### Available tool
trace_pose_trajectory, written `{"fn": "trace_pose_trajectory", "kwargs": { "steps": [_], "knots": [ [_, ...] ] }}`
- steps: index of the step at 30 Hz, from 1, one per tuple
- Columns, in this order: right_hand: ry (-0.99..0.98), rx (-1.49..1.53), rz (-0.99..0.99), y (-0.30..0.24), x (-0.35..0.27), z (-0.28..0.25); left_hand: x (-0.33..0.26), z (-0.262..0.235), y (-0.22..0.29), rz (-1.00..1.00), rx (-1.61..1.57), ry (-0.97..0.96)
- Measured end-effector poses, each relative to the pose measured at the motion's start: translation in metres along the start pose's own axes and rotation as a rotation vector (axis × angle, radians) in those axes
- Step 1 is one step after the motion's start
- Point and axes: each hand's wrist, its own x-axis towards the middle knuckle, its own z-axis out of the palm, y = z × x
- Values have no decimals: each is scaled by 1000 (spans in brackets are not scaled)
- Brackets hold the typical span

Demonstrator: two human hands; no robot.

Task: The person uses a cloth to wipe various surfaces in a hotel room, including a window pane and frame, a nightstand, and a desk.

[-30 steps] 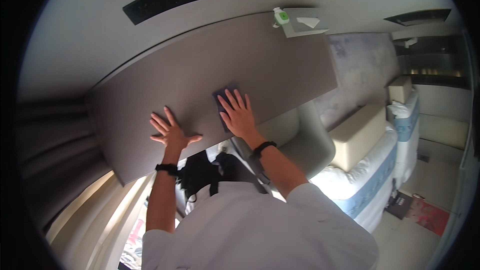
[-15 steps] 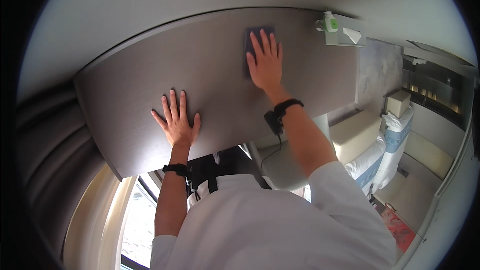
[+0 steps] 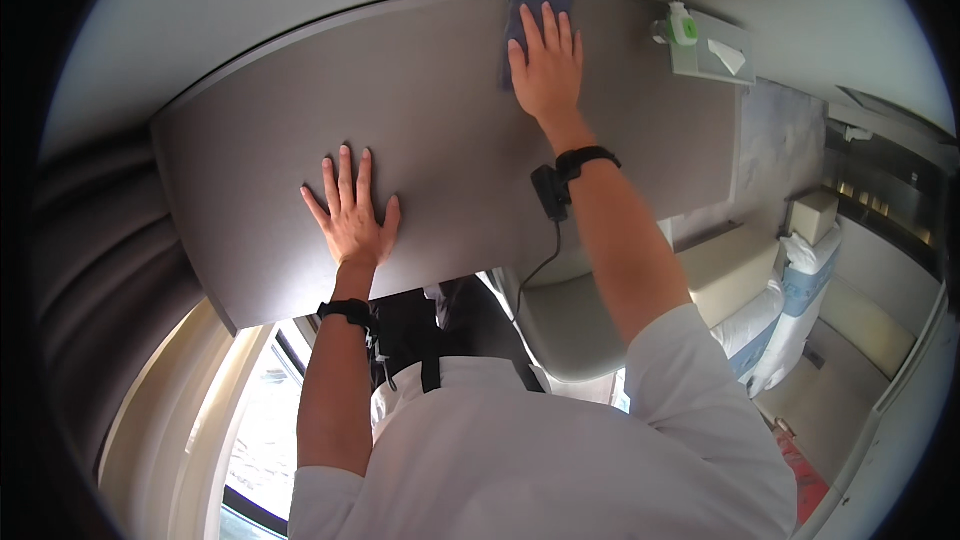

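Observation:
Under my right hand (image 3: 548, 65) lies a dark blue-grey cloth (image 3: 519, 28), pressed flat against the brown desk top (image 3: 420, 70) near its far edge. The fingers of that hand are stretched out over the cloth, which shows past the fingertips and along the left side. My left hand (image 3: 352, 215) rests palm down on the bare desk surface near the front edge, fingers spread, holding nothing. Each wrist wears a black strap; a small black box with a cable (image 3: 548, 193) hangs at the right one.
At the desk's far right stand a grey tissue box (image 3: 712, 52) and a small white-and-green bottle (image 3: 683, 25). A grey-green chair (image 3: 570, 325) is tucked at the front edge. Dark curtains (image 3: 110, 230) hang left, and a bed with white pillows (image 3: 800, 290) is at right.
My right hand has slid the cloth away from me, up to the desk's far edge. The left hand stays flat on the desk. The whole view has shifted slightly.

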Motion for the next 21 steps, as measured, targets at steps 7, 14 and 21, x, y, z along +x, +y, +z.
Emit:
{"fn": "trace_pose_trajectory", "kwargs": {
  "steps": [7, 14, 21],
  "knots": [
    [-181, 39, 112, -27, -147, -60, -2, 2, -4, -41, 19, 62],
    [-279, 41, 105, -28, -224, -93, 0, 6, -2, -21, 2, 82],
    [-275, 29, 26, -7, -143, -78, -2, 3, -3, -20, -27, 35]
  ]
}}
